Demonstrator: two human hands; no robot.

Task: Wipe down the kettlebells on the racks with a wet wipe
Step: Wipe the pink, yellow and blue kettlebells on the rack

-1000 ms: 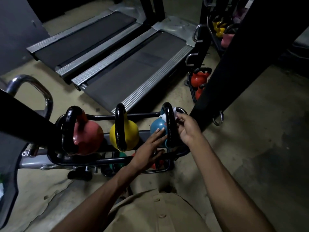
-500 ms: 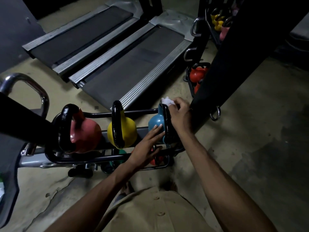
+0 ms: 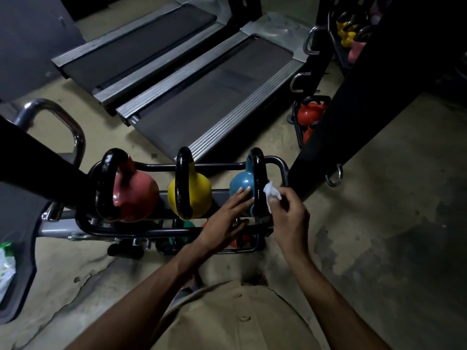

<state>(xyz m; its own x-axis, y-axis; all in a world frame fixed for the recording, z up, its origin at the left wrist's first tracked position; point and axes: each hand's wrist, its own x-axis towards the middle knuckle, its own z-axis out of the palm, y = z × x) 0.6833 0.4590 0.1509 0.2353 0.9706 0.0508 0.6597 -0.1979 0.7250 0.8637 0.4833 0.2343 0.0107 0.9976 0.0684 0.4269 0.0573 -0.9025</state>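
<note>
Head view shows your right hand (image 3: 290, 218) pinching the wet wipe (image 3: 271, 195) against the right side of the black handle (image 3: 259, 183) of the blue kettlebell (image 3: 241, 184), which sits at the right end of the rack (image 3: 280, 164). Your left hand (image 3: 225, 221) lies on the blue body with fingers straight, apparently steadying it. You look mid-wipe on this handle. Whether the body is done, I cannot tell. Next, I'd judge, you carry the wipe round the bell itself, then shift left to the yellow kettlebell (image 3: 197, 195) and the red kettlebell (image 3: 136, 195) — neither hand touches those.
</note>
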